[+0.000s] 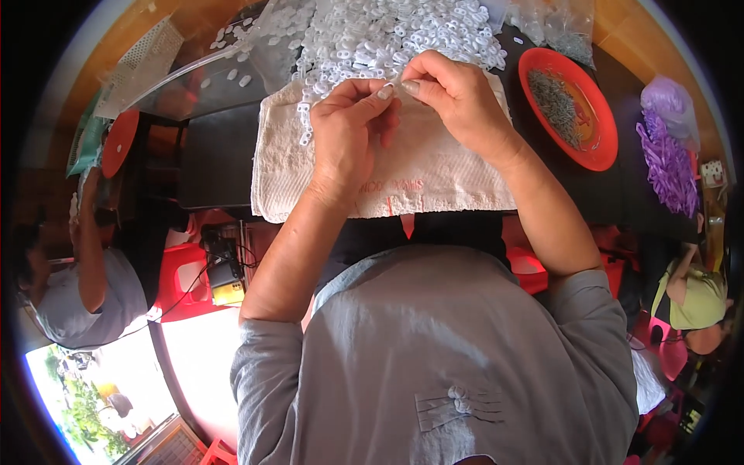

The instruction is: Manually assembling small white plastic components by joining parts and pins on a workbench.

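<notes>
Above a cream towel (434, 174), my left hand (346, 130) and my right hand (463, 107) meet, thumbs and forefingers pinched close together. Whatever lies between the fingertips is too small and too hidden to name. Just beyond the hands spreads a big heap of small white plastic pieces (403, 35) with holes in them. A short trail of these pieces runs down onto the towel beside my left hand. Right of my right hand stands an orange-red plate (604, 143) holding a pile of thin grey metal pieces (554, 105).
Purple strips (668, 167) lie at the table's right, near a purple plastic bag (668, 102). Clear bags (558, 31) sit at the far right. A few loose white pieces lie at the left. Other people sit at the left (93, 291) and right (697, 298).
</notes>
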A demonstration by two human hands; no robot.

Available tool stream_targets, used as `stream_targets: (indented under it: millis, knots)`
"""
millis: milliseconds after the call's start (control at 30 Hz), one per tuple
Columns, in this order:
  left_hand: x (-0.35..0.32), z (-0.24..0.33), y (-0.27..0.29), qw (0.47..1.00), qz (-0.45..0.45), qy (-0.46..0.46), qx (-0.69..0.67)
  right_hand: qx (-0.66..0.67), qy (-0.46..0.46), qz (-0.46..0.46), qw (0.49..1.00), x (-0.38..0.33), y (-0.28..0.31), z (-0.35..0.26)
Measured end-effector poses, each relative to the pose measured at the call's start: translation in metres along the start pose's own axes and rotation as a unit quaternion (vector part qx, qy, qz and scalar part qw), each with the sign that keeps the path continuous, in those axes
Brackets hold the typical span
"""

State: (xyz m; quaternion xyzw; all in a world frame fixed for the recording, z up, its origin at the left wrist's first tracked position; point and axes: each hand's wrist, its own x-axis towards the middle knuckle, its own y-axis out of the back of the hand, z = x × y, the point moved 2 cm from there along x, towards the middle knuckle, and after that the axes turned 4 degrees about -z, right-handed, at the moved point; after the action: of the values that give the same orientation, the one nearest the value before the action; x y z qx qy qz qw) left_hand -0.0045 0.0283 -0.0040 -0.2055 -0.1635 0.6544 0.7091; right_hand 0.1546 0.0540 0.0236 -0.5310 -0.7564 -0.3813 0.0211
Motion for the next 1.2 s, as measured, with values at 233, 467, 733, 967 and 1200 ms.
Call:
stream_targets:
  millis: [233, 467, 733, 967, 1200]
  knots:
    - [-0.0013, 0.0015, -0.0005, 1.0, -0.01, -0.009, -0.016, -0.004, 0.023, 0.007, 1.0, -0.0006, -0.0033, 0.0004]
    - [-0.002, 0.003, -0.0015, 1.0, 0.003, -0.003, -0.016, -0.014, 0.02, 0.017, 1.0, -0.0006, -0.0023, -0.0018]
    - [-0.0015, 0.0022, 0.0003, 1.0, 0.012, -0.013, -0.006, -0.017, 0.062, 0.029, 0.997, 0.001, -0.0054, 0.0008]
    - [-0.0024, 0.003, -0.0018, 1.0, 0.009, -0.011, 0.002, -0.008, 0.047, 0.017, 0.999, 0.0025, -0.005, -0.0014]
    - [-0.0033, 0.0041, -0.0028, 1.0, 0.013, -0.025, 0.004, -0.016, 0.062, 0.028, 0.998, 0.0022, -0.0054, -0.0013]
